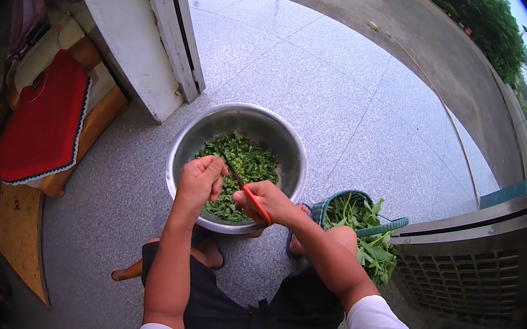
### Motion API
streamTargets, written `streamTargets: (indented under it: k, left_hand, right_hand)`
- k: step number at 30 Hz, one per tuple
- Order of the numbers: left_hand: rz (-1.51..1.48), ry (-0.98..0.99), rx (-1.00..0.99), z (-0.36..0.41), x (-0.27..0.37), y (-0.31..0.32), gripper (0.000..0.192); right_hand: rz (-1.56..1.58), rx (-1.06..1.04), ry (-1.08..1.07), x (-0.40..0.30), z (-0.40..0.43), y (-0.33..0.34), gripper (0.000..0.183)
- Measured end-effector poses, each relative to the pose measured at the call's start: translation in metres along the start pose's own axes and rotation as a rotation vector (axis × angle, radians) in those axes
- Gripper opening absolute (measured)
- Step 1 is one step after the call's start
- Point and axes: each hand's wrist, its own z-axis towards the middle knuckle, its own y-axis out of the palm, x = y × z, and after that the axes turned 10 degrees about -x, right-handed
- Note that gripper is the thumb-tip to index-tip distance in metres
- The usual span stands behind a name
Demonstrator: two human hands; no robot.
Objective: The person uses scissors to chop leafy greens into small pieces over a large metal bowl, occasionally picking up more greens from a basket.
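A wide stainless steel basin (292, 136) stands on the floor before me, with a heap of cut green leaves (255, 158) inside. Over its near right part, my right hand (263, 203) grips red-handled scissors (257, 204), whose dark blades point up and left above the leaves. My left hand (200, 181) is over the basin's left side, fingers curled close to the blades; whether something small is pinched in them cannot be told. By my right knee, a green basket (320, 213) holds long leafy stems (376, 249), some hanging over its rim.
A wooden seat with a red cloth (44, 127) stands at the left, near a white wall end (130, 47). A metal door with a grille (460, 278) is at the lower right. A long thin pole (437, 94) lies across the floor's outer edge.
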Motion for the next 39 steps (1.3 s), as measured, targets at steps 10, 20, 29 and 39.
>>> streamTargets:
  k: [10, 20, 29, 39]
  left_hand:
    - [-0.302, -0.144, -0.248, -0.003, -0.004, 0.002, 0.03]
    - [-0.241, -0.231, -0.314, -0.005, -0.007, 0.01, 0.033]
    - [0.22, -0.043, -0.105, -0.002, -0.007, 0.015, 0.019]
    - [0.052, 0.071, 0.08, 0.004, -0.012, 0.004, 0.019]
  right_hand:
    - [0.222, 0.205, -0.331, -0.004, 0.007, -0.007, 0.024]
    - [0.113, 0.212, -0.372, 0.001, 0.007, -0.009, 0.018]
    - [0.147, 0.339, -0.268, -0.001, 0.008, -0.012, 0.022]
    - [0.271, 0.161, -0.187, 0.008, 0.009, -0.013, 0.038]
